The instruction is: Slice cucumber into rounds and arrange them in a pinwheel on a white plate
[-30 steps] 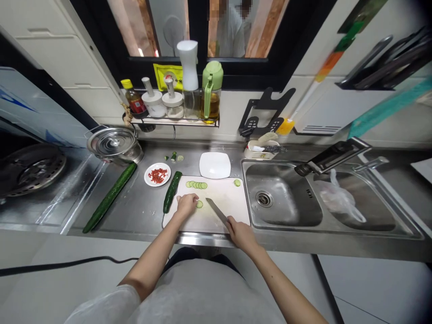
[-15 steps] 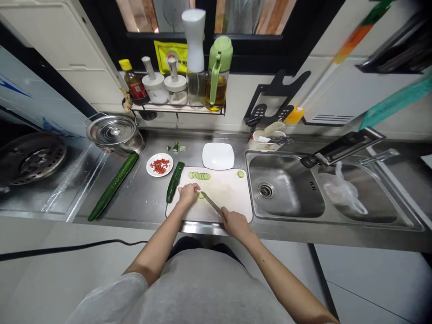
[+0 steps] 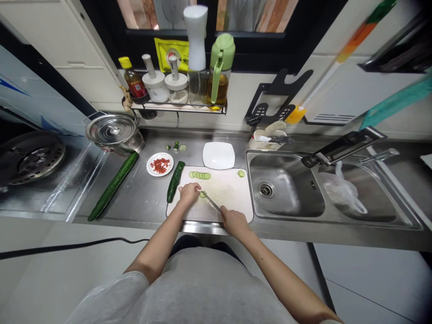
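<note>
One knife, wrapped in right fingers, now meets cucumber piece (earlier apart); left fingers curled, hold unclear.

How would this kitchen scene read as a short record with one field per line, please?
Right grip: closed around the handle of a knife
Left grip: beside a round slice; whether it holds anything is unclear
Knife tip: at that slice
Cutting board: under both, with a row of slices towards its far edge
Board's left edge: short cucumber
Farther left: long cucumber
Behind board: white plate
Right of board: double sink, plastic bag in its right basin
</note>
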The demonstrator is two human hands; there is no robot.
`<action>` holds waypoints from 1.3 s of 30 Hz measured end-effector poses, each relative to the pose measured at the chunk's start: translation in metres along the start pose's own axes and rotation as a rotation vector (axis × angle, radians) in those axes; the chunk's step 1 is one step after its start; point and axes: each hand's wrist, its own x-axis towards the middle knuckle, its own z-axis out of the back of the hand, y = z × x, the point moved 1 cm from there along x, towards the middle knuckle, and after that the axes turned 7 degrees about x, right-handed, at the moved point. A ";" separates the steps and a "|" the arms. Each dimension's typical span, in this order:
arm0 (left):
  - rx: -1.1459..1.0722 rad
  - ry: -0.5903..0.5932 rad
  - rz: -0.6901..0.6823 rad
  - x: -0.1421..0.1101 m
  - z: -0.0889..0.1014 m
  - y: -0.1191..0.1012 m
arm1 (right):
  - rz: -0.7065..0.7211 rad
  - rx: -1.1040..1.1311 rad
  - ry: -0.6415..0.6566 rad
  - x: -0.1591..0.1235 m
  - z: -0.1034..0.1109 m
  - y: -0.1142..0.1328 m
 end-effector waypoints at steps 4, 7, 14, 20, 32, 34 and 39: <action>0.005 0.005 -0.028 0.000 0.000 0.001 | 0.007 -0.012 0.006 0.000 0.004 0.001; 0.000 0.018 -0.051 0.001 0.000 0.003 | 0.002 -0.003 0.024 -0.001 0.007 0.003; -0.011 0.012 -0.081 0.002 -0.002 0.006 | 0.004 -0.015 0.051 0.001 0.014 0.002; -0.019 0.001 -0.072 0.003 -0.003 0.006 | 0.032 -0.048 0.074 0.005 0.016 -0.001; -0.011 0.012 -0.077 0.004 -0.003 0.007 | 0.034 -0.042 0.099 0.011 0.015 -0.004; -0.009 0.016 -0.077 0.005 -0.004 0.007 | 0.042 -0.039 0.108 0.013 0.015 -0.003; -0.008 0.016 -0.067 0.004 -0.004 0.007 | 0.057 -0.040 0.111 0.014 0.011 -0.003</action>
